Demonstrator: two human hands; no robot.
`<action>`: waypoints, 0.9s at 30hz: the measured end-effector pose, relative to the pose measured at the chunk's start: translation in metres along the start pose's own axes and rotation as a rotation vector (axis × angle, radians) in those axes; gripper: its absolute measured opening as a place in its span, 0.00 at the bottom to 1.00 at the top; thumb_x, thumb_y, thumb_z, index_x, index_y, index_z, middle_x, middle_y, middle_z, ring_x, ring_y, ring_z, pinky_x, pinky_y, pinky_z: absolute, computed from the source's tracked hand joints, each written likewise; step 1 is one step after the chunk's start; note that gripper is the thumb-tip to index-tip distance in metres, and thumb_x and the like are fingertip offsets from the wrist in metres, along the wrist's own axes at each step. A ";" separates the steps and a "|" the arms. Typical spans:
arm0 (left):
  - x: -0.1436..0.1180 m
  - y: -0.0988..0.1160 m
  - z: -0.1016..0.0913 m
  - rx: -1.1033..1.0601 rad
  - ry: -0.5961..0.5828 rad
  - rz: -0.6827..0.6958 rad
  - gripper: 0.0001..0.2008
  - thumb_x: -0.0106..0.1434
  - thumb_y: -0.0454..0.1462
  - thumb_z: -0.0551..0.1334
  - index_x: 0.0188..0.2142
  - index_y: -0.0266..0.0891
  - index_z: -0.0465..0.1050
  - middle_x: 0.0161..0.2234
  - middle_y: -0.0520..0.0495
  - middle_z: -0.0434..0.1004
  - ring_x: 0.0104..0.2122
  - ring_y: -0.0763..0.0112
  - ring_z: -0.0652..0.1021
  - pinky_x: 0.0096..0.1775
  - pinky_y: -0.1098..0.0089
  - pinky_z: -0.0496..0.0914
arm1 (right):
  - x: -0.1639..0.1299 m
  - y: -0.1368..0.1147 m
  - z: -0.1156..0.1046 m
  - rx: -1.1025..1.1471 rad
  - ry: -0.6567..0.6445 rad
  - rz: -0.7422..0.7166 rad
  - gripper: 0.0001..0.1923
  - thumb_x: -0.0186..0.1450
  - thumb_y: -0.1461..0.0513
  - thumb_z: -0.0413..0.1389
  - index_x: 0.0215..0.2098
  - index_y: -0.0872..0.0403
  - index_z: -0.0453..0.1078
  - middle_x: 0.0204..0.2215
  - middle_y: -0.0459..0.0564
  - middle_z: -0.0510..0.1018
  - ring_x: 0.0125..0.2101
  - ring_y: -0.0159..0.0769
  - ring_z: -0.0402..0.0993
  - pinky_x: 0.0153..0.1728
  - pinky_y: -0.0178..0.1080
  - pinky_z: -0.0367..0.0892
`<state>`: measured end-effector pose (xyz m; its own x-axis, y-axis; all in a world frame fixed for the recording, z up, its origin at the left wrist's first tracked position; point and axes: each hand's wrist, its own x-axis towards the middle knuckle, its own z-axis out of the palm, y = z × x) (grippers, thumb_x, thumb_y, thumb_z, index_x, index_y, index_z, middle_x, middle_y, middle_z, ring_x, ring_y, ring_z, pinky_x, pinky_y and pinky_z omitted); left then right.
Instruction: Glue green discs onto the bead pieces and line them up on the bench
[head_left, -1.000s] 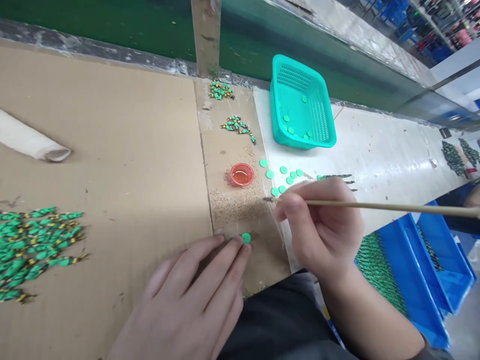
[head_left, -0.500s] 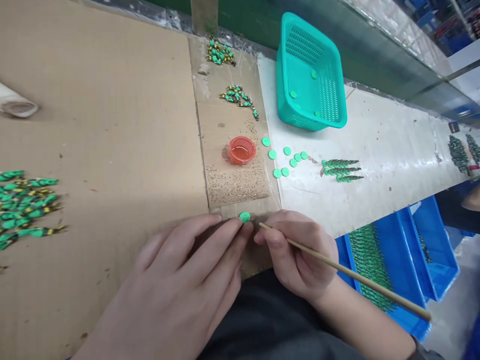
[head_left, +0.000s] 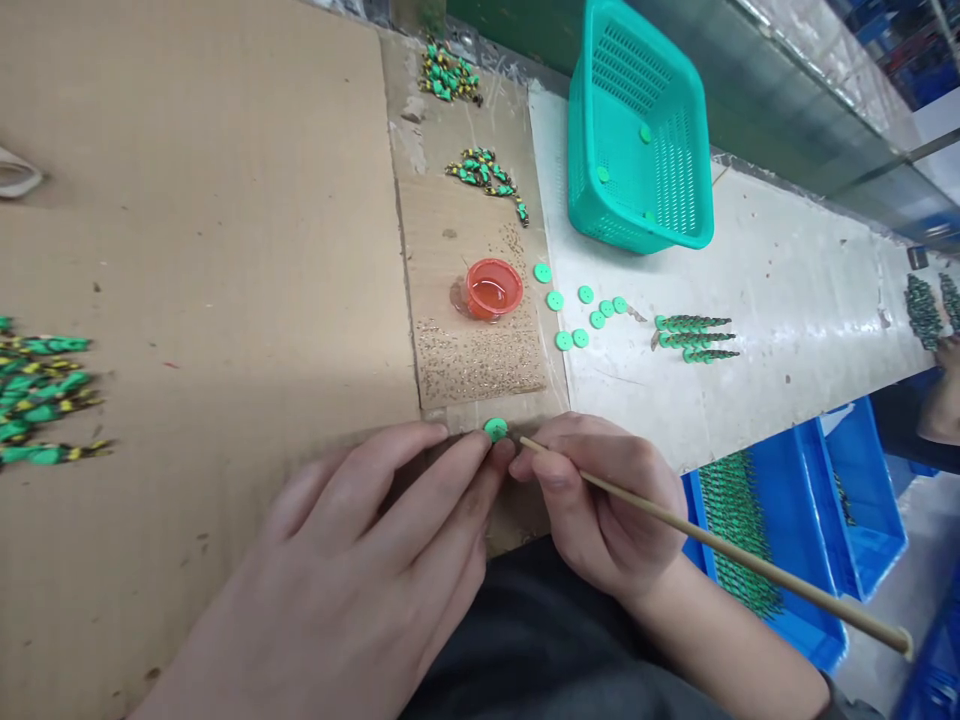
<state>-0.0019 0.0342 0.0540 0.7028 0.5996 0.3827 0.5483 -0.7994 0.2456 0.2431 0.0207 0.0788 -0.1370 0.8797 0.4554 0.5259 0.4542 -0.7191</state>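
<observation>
The setting is a factory assembly line workstation. A long white workbench surface (head_left: 787,310) adjoins a flat brown cardboard work mat (head_left: 210,250). Beyond the bench runs a green conveyor belt (head_left: 757,100). Below the bench's near edge stand blue plastic parts bins (head_left: 817,540) holding many identical green pieces.

Bright green button (head_left: 495,429) at centre, pinned against brown cardboard (head_left: 225,250). Pale tan wooden stick (head_left: 712,545) running toward 4 o'clock. Translucent orange-red cup (head_left: 493,288) at 12 o'clock, above a speckled patch of golden beads (head_left: 476,360). More green buttons (head_left: 581,310) scattered at 1 o'clock on a glossy white sheet (head_left: 787,310). Teal basket (head_left: 637,130) with a perforated grid pattern, further toward 1 o'clock. Green pieces banded yellow and black (head_left: 41,390) at 9 o'clock. Blue bins (head_left: 862,500) at 3 o'clock.
</observation>
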 end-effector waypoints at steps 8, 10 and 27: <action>0.000 0.000 0.000 -0.014 -0.006 -0.019 0.21 0.86 0.37 0.56 0.68 0.42 0.85 0.70 0.44 0.87 0.69 0.44 0.79 0.61 0.41 0.74 | 0.002 -0.001 -0.001 -0.010 -0.021 0.020 0.07 0.82 0.67 0.66 0.51 0.47 0.77 0.37 0.49 0.90 0.33 0.40 0.90 0.34 0.41 0.89; -0.001 0.001 0.001 -0.017 -0.006 -0.018 0.21 0.86 0.37 0.57 0.67 0.41 0.85 0.70 0.44 0.87 0.69 0.44 0.79 0.60 0.41 0.74 | 0.003 -0.002 -0.002 -0.023 -0.034 0.017 0.07 0.82 0.67 0.66 0.52 0.48 0.77 0.37 0.50 0.90 0.35 0.40 0.90 0.35 0.41 0.90; -0.004 0.004 0.002 -0.123 0.027 -0.093 0.20 0.89 0.43 0.61 0.70 0.42 0.84 0.72 0.48 0.88 0.70 0.47 0.81 0.63 0.42 0.71 | -0.002 0.004 0.003 0.056 0.063 -0.019 0.09 0.83 0.68 0.64 0.57 0.50 0.76 0.38 0.50 0.89 0.35 0.42 0.91 0.34 0.44 0.91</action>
<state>-0.0020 0.0283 0.0519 0.6378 0.6718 0.3767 0.5497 -0.7396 0.3883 0.2426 0.0211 0.0732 -0.0928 0.8611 0.4999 0.4759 0.4793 -0.7374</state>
